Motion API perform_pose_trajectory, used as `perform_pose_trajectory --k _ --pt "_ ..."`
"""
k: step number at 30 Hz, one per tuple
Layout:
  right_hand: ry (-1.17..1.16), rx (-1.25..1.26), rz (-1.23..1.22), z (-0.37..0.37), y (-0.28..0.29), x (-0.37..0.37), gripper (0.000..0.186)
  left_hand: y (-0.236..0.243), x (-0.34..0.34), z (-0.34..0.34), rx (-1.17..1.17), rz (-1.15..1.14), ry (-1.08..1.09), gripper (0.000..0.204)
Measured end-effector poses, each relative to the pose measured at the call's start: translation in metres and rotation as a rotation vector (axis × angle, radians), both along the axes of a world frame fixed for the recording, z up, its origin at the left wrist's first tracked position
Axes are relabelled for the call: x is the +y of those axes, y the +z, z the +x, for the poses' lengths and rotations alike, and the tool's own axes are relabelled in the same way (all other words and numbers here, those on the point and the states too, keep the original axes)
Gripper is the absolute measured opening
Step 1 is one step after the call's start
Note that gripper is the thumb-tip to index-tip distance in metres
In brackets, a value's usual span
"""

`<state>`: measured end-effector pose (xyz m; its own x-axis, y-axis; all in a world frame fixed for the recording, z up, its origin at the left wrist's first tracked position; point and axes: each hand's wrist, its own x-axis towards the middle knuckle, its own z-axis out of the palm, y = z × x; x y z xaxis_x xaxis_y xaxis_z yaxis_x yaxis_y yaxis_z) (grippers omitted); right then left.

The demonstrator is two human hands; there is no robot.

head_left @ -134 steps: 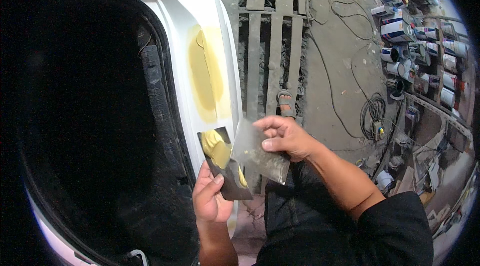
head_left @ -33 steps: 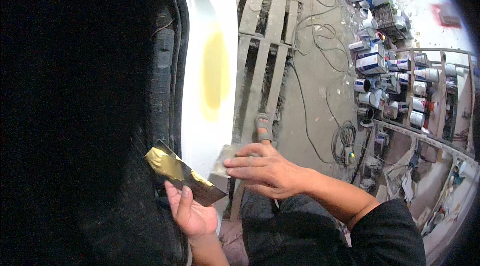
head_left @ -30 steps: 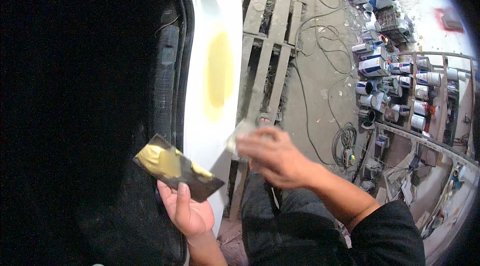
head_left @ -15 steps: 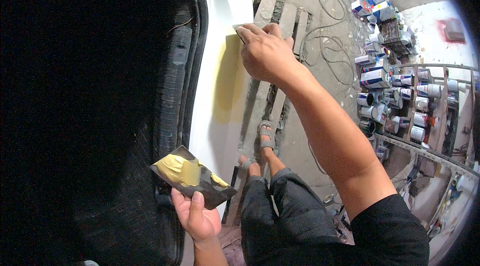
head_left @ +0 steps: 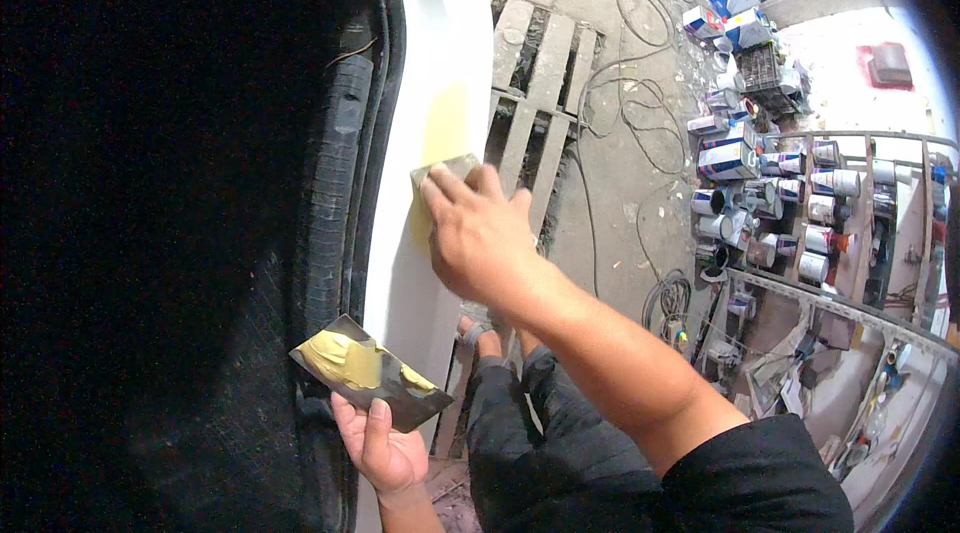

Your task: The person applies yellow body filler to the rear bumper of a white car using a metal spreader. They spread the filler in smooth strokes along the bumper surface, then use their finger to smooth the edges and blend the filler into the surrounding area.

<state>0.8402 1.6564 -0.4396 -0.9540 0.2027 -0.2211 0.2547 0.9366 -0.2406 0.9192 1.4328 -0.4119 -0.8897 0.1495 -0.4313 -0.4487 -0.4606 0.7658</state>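
Observation:
My left hand (head_left: 382,441) grips the lower edge of a dark, flat mixing board (head_left: 405,405), thumb on top. Thick yellow body filler (head_left: 342,357) lies on the board, with a smaller dab near its right corner. My right hand (head_left: 482,231) is closed on a thin, greyish filler spreader (head_left: 447,172) and presses it to the white vehicle panel (head_left: 395,278). A smooth yellow filler patch (head_left: 446,123) shows above the spreader; my hand hides part of the patch below it.
Left of the panel runs a black rubber seal (head_left: 375,148) around a dark opening. A wooden pallet (head_left: 520,138) and loose cables (head_left: 590,173) lie on the floor. Paint cans (head_left: 735,153) crowd the right side beside a metal rack (head_left: 850,298).
My right hand has drawn the spreader from the patch's upper end down toward me. The left hand still holds the board, and the view has shifted slightly.

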Motion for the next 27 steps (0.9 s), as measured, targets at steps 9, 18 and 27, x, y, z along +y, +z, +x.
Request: perform_pose_trajectory --k 9,18,27 --pt "0.119 0.099 0.019 0.072 -0.006 -0.034 0.060 0.001 -0.001 -0.001 0.032 -0.042 -0.050 0.059" --pt "0.087 0.350 -1.205 0.143 0.041 -0.007 0.055 0.028 0.028 0.004 -0.148 0.029 -0.024 0.056" --pt "-0.017 0.425 -0.325 0.074 -0.023 0.080 0.060 0.044 0.054 0.001 -0.021 -0.020 -0.074 0.058"
